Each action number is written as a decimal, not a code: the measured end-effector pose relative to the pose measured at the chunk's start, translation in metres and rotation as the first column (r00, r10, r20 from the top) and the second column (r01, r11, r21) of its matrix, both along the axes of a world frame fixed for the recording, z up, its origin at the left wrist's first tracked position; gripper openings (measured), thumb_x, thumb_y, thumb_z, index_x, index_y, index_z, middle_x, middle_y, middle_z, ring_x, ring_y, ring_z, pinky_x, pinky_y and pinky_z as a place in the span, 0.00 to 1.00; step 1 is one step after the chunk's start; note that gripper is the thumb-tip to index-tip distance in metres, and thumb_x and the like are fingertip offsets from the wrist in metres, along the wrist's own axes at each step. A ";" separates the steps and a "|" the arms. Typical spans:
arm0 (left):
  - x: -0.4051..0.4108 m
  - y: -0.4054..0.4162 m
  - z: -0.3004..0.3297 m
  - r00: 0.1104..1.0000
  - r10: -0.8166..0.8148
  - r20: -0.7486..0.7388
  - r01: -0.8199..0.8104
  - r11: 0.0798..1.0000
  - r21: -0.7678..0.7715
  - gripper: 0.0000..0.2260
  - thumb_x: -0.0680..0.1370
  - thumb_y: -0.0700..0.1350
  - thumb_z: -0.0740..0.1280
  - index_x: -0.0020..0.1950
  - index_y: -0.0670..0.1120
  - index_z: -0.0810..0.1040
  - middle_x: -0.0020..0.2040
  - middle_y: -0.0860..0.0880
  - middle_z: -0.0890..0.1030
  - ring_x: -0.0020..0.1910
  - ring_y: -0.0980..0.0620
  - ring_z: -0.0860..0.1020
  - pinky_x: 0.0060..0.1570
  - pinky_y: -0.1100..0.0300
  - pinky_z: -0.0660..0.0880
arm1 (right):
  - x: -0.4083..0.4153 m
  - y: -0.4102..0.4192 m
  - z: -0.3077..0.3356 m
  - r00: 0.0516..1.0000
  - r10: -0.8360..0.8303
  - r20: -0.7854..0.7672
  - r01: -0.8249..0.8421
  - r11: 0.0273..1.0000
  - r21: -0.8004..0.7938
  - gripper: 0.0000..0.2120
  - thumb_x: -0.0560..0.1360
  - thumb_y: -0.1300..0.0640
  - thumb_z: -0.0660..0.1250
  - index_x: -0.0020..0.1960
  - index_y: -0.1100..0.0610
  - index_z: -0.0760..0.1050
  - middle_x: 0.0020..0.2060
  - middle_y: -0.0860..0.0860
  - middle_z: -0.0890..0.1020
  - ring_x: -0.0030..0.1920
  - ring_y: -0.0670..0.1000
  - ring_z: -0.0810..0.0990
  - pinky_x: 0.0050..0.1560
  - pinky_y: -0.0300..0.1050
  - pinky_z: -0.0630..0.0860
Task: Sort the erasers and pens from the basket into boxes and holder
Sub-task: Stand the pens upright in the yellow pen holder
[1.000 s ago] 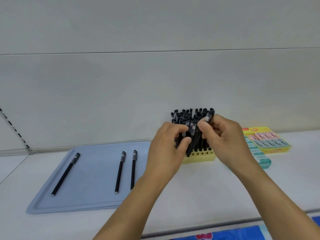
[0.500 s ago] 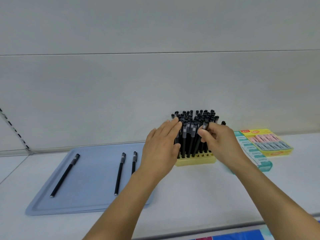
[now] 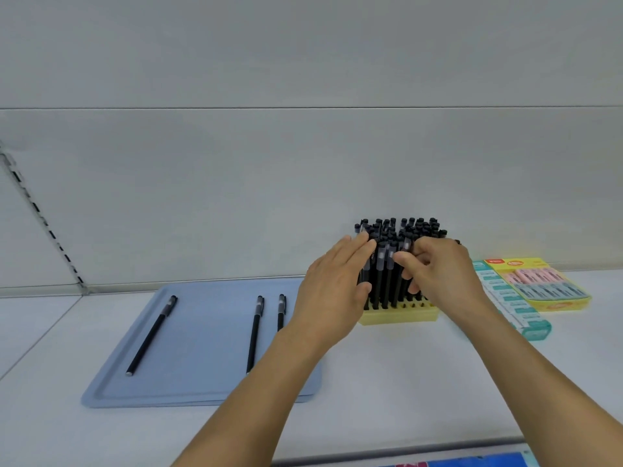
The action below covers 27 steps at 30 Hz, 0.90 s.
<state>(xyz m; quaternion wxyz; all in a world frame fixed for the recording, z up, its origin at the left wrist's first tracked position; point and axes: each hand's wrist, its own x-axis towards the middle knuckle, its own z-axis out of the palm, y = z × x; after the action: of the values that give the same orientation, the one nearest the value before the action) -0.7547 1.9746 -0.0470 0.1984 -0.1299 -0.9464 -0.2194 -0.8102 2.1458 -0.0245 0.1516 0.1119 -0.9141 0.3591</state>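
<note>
Head view, left to right. On the white shelf (image 3: 387, 382), a flat blue tray (image 3: 202, 389) with 3 loose black pens, all lying roughly lengthwise, caps toward the wall: 1 far-left pen (image 3: 151, 335) alone and slanted, then a middle pen (image 3: 255, 333) and a right pen (image 3: 281, 311) close together, apart but nearly parallel, the lower end of the right one hidden behind the left forearm. Next, the left hand (image 3: 332, 291), fingers straight and together, flat against the left side of the standing pens, gripping nothing. Between both hands, a yellow holder (image 3: 397, 315) packed with upright black pens (image 3: 401, 230); too many and too crowded to count, caps up, bases seated in the holder's holes. Then the right hand (image 3: 438, 274), fingers curled, pinching 1 front pen (image 3: 389, 267) near its grey upper section; pen upright in the front row, lower end at the holder. Further right, 2 eraser boxes lying flat: a long teal box (image 3: 519, 311) just beside the right wrist, holding a row of teal-labelled erasers, count unclear; touching or nearly touching its far side, a yellow box (image 3: 539, 284) with 2 rows of erasers, 1 pink row behind, 1 blue-grey row in front, single pieces too small to count. At the bottom edge, a blue printed strip (image 3: 472, 463) below the shelf lip.
</note>
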 end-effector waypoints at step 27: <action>0.075 -0.172 -0.048 0.749 0.648 0.140 -0.661 0.747 0.076 0.20 0.78 0.46 0.66 0.70 0.45 0.72 0.66 0.43 0.73 0.66 0.42 0.68 0.60 0.49 0.68 | 0.067 -0.134 -0.043 0.947 0.235 0.218 -0.308 0.856 0.415 0.23 0.77 0.35 0.58 0.36 0.53 0.68 0.32 0.46 0.75 0.37 0.53 0.75 0.35 0.45 0.64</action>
<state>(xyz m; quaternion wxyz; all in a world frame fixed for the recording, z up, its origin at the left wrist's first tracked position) -0.6796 1.8028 -0.0950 0.2204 0.2341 -0.9257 -0.1991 -0.7432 2.0120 -0.0674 -0.0040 0.2425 -0.9557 0.1668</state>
